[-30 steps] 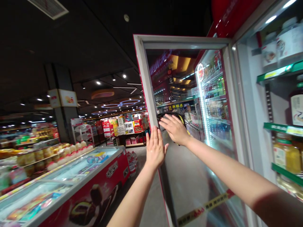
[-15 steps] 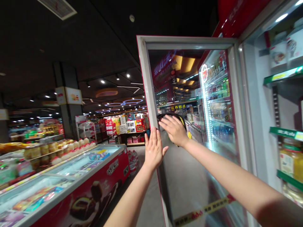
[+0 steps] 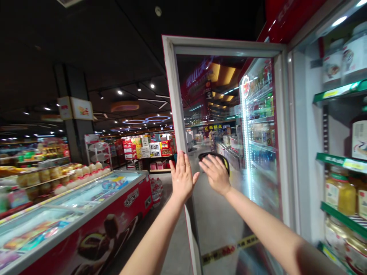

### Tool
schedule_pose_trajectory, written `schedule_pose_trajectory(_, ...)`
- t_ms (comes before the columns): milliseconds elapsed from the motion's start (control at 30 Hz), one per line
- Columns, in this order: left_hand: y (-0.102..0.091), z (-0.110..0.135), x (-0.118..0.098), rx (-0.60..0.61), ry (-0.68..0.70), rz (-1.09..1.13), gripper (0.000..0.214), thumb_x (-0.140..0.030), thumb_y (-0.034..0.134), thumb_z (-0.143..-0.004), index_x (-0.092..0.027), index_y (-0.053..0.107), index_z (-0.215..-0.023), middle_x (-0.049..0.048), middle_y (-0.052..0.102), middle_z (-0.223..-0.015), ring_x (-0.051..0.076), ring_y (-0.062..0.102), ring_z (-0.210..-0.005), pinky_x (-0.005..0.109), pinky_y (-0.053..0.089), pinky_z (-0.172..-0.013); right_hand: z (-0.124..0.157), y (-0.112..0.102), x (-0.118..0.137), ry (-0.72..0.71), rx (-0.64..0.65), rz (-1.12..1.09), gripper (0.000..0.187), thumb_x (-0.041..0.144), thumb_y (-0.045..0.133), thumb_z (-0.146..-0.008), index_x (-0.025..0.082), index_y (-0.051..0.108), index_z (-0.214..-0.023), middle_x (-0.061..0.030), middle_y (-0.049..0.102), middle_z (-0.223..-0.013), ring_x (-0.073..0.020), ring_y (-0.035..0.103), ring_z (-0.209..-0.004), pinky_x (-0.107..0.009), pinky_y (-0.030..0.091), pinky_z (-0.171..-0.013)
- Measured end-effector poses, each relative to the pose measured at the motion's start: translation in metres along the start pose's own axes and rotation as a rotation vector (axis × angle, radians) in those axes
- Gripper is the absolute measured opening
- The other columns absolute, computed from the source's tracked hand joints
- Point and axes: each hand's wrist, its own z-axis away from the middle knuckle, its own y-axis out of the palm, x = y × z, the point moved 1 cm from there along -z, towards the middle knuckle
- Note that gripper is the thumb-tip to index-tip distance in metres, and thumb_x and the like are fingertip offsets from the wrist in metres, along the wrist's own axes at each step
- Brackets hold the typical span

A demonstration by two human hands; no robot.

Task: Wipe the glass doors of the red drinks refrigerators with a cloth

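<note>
A glass cooler door [image 3: 174,110] with a pale frame stands swung out from a lit cooler at the right. My left hand [image 3: 182,178] is flat at the door's outer upright, fingers together and pointing up, thumb apart. My right hand [image 3: 217,175] is in front of the glass, with its fingers stretched out to the upper left. Neither hand holds anything. Whether the palms touch the door cannot be told. Behind the right hand, a dark curved shape [image 3: 226,162] shows in the glass.
Green-edged cooler shelves [image 3: 334,160] with jars and bottles [image 3: 342,193] are at the right. A red chest freezer [image 3: 126,214] with packaged goods runs along the left. Farther off are a dark pillar [image 3: 70,141] and stacked boxes [image 3: 145,147].
The view has shifted slightly, showing more of the cooler shelves. My right hand has moved down and right across the glass, widening the gap to my left hand, which stays by the door's edge.
</note>
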Motion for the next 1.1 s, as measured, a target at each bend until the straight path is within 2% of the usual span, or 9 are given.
schedule_pose_trajectory(133,-0.001,0.001,0.002,0.001,0.022,0.007,0.083,-0.044,0.048,-0.101,-0.001,0.013,-0.162,0.028,0.015,-0.166,0.033,0.016,-0.158,0.061,0.007,-0.127,0.003,0.004,0.007,-0.074,0.074,-0.041,0.05,0.011,0.05,-0.094,0.028,0.064,-0.138,-0.0015,0.062,-0.146,-0.0231,0.042,-0.147,-0.047,0.033,-0.122)
schedule_pose_trajectory(267,-0.002,0.0,0.004,0.016,0.015,0.012,0.082,-0.043,0.05,-0.101,-0.002,0.013,-0.162,0.0271,0.015,-0.166,0.033,0.016,-0.158,0.061,0.008,-0.127,-0.003,-0.002,-0.026,0.17,-0.007,0.032,0.055,0.01,0.045,-0.095,0.029,0.057,-0.146,-0.0042,0.06,-0.149,-0.0231,0.042,-0.148,-0.048,0.034,-0.122)
schedule_pose_trajectory(367,-0.002,0.0,0.004,0.02,0.01,0.016,0.087,-0.047,0.053,-0.099,-0.002,0.013,-0.162,0.0277,0.015,-0.166,0.034,0.016,-0.158,0.061,0.009,-0.127,0.026,-0.005,-0.034,0.349,-0.115,0.093,0.058,0.01,0.044,-0.095,0.028,0.055,-0.148,-0.007,0.062,-0.145,-0.0254,0.043,-0.147,-0.05,0.037,-0.12)
schedule_pose_trajectory(467,-0.001,0.001,0.0,-0.01,0.041,0.001,0.087,-0.048,0.054,-0.099,-0.003,0.013,-0.162,0.0272,0.017,-0.165,0.034,0.015,-0.157,0.064,0.006,-0.126,0.046,-0.004,-0.019,0.245,-0.015,0.059,0.062,0.007,0.044,-0.092,0.028,0.053,-0.15,-0.0064,0.062,-0.146,-0.0259,0.04,-0.149,-0.052,0.035,-0.122)
schedule_pose_trajectory(600,0.001,-0.001,-0.015,-0.024,0.22,-0.003,0.074,-0.039,0.045,-0.104,-0.009,0.013,-0.163,0.0181,0.023,-0.166,0.027,0.013,-0.158,0.058,0.004,-0.129,0.015,-0.008,-0.024,0.138,0.13,-0.016,0.061,0.009,0.046,-0.093,0.029,0.053,-0.15,-0.0047,0.054,-0.155,-0.0252,0.036,-0.151,-0.052,0.032,-0.124)
schedule_pose_trajectory(700,0.003,-0.004,-0.029,-0.005,0.309,0.013,0.073,-0.041,0.042,-0.105,-0.008,0.014,-0.163,0.0142,0.023,-0.167,0.023,0.011,-0.158,0.05,0.008,-0.131,0.0,-0.016,-0.053,0.271,0.048,-0.007,0.059,0.012,0.042,-0.096,0.028,0.05,-0.152,-0.0063,0.052,-0.155,-0.026,0.035,-0.152,-0.053,0.033,-0.123)
schedule_pose_trajectory(833,0.007,-0.006,-0.038,-0.002,0.374,0.022,0.073,-0.04,0.042,-0.104,-0.01,0.013,-0.163,0.0115,0.02,-0.168,0.022,0.009,-0.159,0.05,0.005,-0.132,0.045,-0.022,-0.066,0.45,-0.075,0.06,0.063,0.012,0.038,-0.097,0.027,0.04,-0.158,-0.009,0.051,-0.156,-0.0272,0.033,-0.153,-0.054,0.037,-0.12)
schedule_pose_trajectory(933,0.009,-0.004,-0.037,-0.03,0.424,0.019,0.071,-0.039,0.041,-0.104,-0.01,0.013,-0.163,0.0108,0.02,-0.169,0.024,0.009,-0.159,0.053,0.001,-0.131,0.071,-0.022,-0.052,0.304,0.036,0.076,0.067,0.009,0.039,-0.094,0.027,0.038,-0.159,-0.0086,0.052,-0.155,-0.0275,0.031,-0.154,-0.056,0.034,-0.122)
schedule_pose_trajectory(1100,0.007,-0.003,-0.037,-0.006,0.404,0.036,0.074,-0.038,0.045,-0.103,-0.012,0.013,-0.164,0.0113,0.018,-0.169,0.026,0.009,-0.159,0.055,0.002,-0.131,0.032,-0.03,-0.075,0.212,0.131,0.043,0.07,0.01,0.041,-0.094,0.026,0.032,-0.161,-0.0063,0.049,-0.158,-0.0248,0.033,-0.153,-0.053,0.03,-0.125)
